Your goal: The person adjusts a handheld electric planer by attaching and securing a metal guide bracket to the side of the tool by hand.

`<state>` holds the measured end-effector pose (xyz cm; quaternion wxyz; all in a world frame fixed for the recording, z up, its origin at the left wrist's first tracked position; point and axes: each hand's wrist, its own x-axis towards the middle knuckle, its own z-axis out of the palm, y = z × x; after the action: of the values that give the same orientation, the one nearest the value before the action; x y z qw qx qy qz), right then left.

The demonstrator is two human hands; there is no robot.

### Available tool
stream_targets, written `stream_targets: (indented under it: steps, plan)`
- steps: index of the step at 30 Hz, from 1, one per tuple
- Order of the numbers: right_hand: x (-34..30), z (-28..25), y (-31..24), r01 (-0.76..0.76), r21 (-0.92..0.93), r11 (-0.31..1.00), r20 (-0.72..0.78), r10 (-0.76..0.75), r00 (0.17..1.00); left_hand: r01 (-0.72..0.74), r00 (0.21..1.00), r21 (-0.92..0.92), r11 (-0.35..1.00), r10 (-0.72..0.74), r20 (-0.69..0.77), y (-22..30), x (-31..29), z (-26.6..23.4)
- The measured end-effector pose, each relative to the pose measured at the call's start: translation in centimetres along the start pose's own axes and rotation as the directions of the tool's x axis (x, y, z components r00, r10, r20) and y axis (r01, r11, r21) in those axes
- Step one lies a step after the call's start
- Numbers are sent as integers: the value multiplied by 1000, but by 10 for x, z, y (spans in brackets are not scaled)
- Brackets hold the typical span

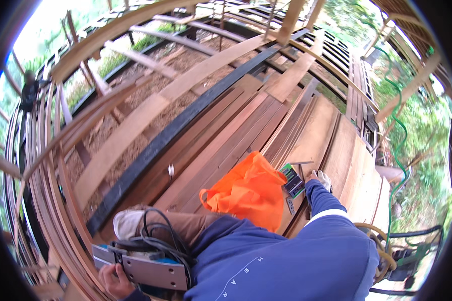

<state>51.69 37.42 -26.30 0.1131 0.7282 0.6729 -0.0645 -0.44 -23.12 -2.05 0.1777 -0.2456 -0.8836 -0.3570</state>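
Note:
At the lower left, an electric planer (155,272) lies tilted with its flat metal sole facing up. Its body is blue, and a dark cord (158,231) is looped over it. My left hand (116,282) is bare, with curled fingers gripping the planer's edge beside the blade gap. My right arm reaches forward over the boards. There my right hand (319,178) is closed, small and partly hidden, with something white at its side. What it holds cannot be made out. Just left of it are a green-and-dark box (293,181) and a small metal piece (290,205).
An orange cloth bag (248,190) lies on reddish planks (221,155) before me. Paler boards (356,165) are stacked at right. A black beam (171,128) crosses the open floor frame. A green hose (401,115) hangs at right; a person (30,93) stands far left.

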Motion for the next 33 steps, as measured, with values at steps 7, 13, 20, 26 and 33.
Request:
stream_targets:
  steps: [7, 13, 20, 26, 33]
  plan:
    - [-46, -5, 44, 234, -61, 970, -471, -235, 850, -221, 974, -95, 971, 224, 27, 43, 30, 30]
    - [-69, -17, 53, 172, 2, 985, -590, -138, 796, -177, 983, -139, 974, 183, 31, 59, 35, 42]
    - [-54, -69, 17, -207, 641, 739, -239, 448, 861, -235, 971, -89, 968, 237, 14, 57, 37, 47]
    - [-3, -110, -69, 260, 867, 424, -437, 399, 806, -246, 969, -4, 969, 246, -18, 49, 34, 39]
    - [-115, -276, -205, 537, 778, -325, -594, -103, 798, -61, 997, -113, 992, 54, -63, 1, 29, 61]
